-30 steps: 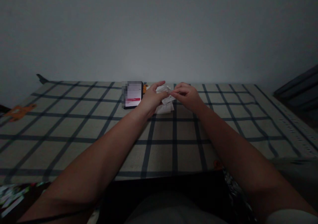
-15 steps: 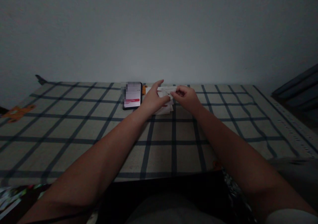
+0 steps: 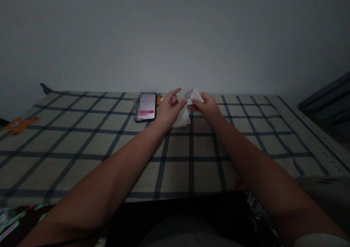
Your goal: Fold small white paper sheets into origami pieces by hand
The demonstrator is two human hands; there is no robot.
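Observation:
A thin white tissue point(image 3: 194, 95) is raised a little above the checked cloth, with a fold standing up between my two hands. My right hand point(image 3: 207, 106) pinches it between thumb and fingers at its right side. From the other side, my left hand point(image 3: 168, 112) has its thumb on the tissue's left edge, while its index finger points forward. More white tissue point(image 3: 182, 120) lies under the hands in flat layers, partly covered by the left hand. How the left fingers sit behind the tissue is hidden.
A phone or small tablet point(image 3: 146, 107) with a lit screen lies left of my left hand. The checked tablecloth point(image 3: 175, 174) reaches back to the pale wall point(image 3: 175, 39). An orange figure point(image 3: 20, 126) is at the far left. Dark slatted furniture point(image 3: 328, 104) stands at right.
The tissue has been lifted and opened upward, so a white flap now stands between the hands. My right thumb has come onto its face. The phone and lower tissue layers stay in place.

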